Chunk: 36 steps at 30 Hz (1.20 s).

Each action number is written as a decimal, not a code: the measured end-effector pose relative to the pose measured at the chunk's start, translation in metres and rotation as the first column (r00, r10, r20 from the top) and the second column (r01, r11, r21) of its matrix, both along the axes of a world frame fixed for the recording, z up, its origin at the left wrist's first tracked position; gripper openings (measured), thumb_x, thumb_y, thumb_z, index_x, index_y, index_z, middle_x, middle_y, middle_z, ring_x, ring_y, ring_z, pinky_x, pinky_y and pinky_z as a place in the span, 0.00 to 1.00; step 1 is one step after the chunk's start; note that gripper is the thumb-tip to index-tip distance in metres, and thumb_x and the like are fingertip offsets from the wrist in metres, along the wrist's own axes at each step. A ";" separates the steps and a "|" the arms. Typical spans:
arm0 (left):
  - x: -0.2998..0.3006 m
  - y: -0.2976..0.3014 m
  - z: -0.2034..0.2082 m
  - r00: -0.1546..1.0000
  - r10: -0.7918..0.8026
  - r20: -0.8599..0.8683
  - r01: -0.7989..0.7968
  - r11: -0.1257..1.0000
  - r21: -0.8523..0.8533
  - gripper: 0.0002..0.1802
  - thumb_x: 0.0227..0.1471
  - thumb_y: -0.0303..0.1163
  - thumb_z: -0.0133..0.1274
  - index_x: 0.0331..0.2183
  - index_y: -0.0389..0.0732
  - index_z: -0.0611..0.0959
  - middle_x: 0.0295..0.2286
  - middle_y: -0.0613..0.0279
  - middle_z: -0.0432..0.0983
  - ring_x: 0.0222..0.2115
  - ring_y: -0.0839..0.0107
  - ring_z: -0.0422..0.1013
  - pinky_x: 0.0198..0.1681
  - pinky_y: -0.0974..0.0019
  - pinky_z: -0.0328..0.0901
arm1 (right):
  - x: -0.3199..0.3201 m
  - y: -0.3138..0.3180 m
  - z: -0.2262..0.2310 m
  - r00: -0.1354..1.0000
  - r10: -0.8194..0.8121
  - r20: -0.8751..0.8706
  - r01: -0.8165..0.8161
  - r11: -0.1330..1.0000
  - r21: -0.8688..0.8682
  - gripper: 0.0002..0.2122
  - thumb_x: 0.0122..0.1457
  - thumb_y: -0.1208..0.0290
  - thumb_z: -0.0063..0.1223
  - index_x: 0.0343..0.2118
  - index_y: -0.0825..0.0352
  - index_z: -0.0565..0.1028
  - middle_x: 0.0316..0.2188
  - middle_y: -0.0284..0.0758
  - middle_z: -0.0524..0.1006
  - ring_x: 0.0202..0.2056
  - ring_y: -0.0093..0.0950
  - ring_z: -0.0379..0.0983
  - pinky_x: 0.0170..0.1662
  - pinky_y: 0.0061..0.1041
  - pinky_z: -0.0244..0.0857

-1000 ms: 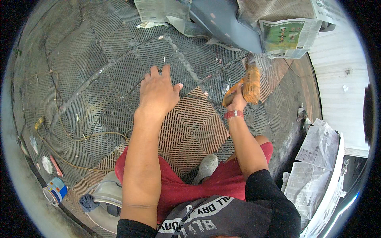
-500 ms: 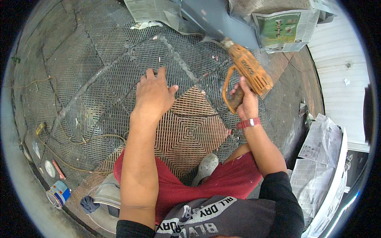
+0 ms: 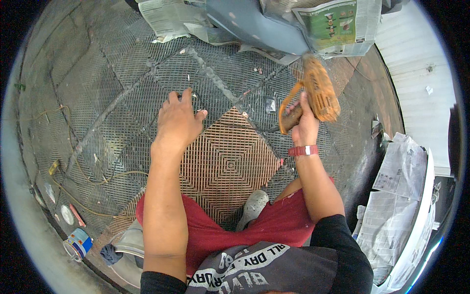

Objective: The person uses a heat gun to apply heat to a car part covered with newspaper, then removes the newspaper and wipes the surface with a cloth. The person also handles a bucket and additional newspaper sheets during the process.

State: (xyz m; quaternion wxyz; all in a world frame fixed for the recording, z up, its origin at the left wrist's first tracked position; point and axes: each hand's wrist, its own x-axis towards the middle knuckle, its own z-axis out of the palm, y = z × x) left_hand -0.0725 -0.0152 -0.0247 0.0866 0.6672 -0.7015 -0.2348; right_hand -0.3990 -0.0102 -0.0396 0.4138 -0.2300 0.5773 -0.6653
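Fingers of the right hand (image 3: 306, 125) are wrapped around the dark grip of an orange, pistol-shaped power tool (image 3: 320, 90), its body just beyond the thumb, its looped guard left of the fingertips. Fingers of the left hand (image 3: 178, 120) are loosely spread over a floor of slatted dark and brown square tiles (image 3: 232, 166). Beyond: a smooth, curved blue-grey panel (image 3: 254, 29). Tool casing: worn, slotted at rear. Right wrist: red-strapped wristwatch (image 3: 297, 151).

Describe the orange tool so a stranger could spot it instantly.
Start at the grey panel, top centre. Below its lower tip, the right hand grips the orange tool, whose pistol shape and looped guard stand out against dark slatted floor tiles.
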 end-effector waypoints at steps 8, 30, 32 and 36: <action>0.001 0.000 -0.004 0.998 -0.012 0.064 0.010 0.999 0.035 0.39 0.62 0.48 0.59 0.65 0.36 0.69 0.55 0.38 0.69 0.55 0.39 0.70 0.58 0.43 0.67 | 0.036 0.005 0.015 0.932 0.360 -0.027 -0.361 0.931 -0.055 0.12 0.67 0.68 0.64 0.48 0.68 0.76 0.31 0.32 0.77 0.30 0.25 0.74 0.34 0.28 0.73; 0.001 -0.004 0.000 0.997 -0.006 0.082 -0.003 0.995 0.104 0.39 0.64 0.48 0.57 0.67 0.37 0.66 0.56 0.40 0.69 0.56 0.41 0.70 0.61 0.44 0.66 | 0.009 -0.015 0.033 0.975 0.221 0.029 -0.216 0.969 -0.116 0.14 0.68 0.62 0.62 0.47 0.67 0.75 0.28 0.32 0.75 0.30 0.25 0.74 0.35 0.29 0.74; 0.001 -0.003 -0.001 0.997 0.001 0.078 -0.009 0.995 0.102 0.38 0.64 0.47 0.58 0.67 0.38 0.67 0.56 0.39 0.69 0.56 0.40 0.69 0.61 0.44 0.66 | 0.012 -0.017 0.037 0.953 0.302 0.026 -0.295 0.945 -0.143 0.15 0.69 0.62 0.62 0.48 0.69 0.75 0.28 0.33 0.75 0.30 0.25 0.74 0.35 0.28 0.75; 0.003 -0.001 0.000 0.998 0.013 0.060 -0.018 0.996 0.089 0.38 0.63 0.46 0.59 0.66 0.38 0.68 0.57 0.36 0.68 0.58 0.37 0.68 0.62 0.43 0.65 | -0.002 -0.029 0.038 0.967 0.251 0.048 -0.241 0.958 -0.155 0.16 0.69 0.60 0.61 0.49 0.69 0.74 0.29 0.32 0.74 0.31 0.26 0.73 0.35 0.29 0.73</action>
